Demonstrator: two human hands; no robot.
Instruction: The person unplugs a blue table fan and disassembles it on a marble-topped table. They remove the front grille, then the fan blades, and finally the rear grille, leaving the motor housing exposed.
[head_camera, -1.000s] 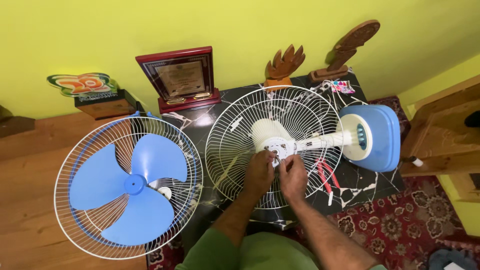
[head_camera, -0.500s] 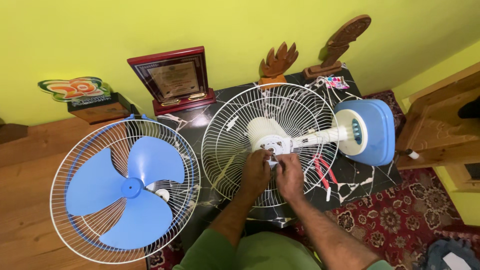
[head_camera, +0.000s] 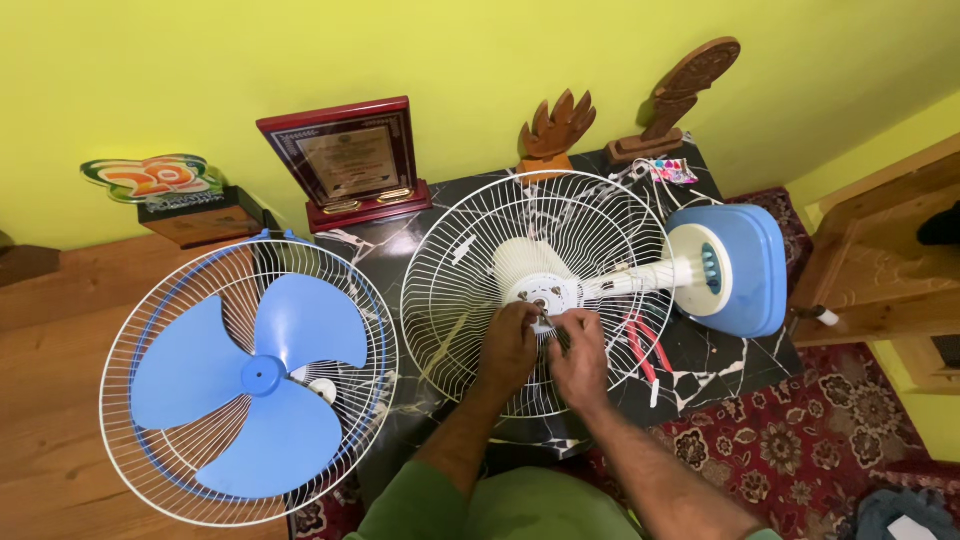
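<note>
A white wire fan guard (head_camera: 480, 290) lies on a black table (head_camera: 720, 365) veined with white, beside a blue fan base (head_camera: 745, 270); blue blades (head_camera: 270, 385) sit in a white and blue grille (head_camera: 130, 330); the wall (head_camera: 450, 50) is yellow-green, the rug (head_camera: 800, 440) red with floral patterning

White wire fan guard (head_camera: 470, 270) lying flat on black marble table, cream motor hub (head_camera: 540, 290) at centre
</note>
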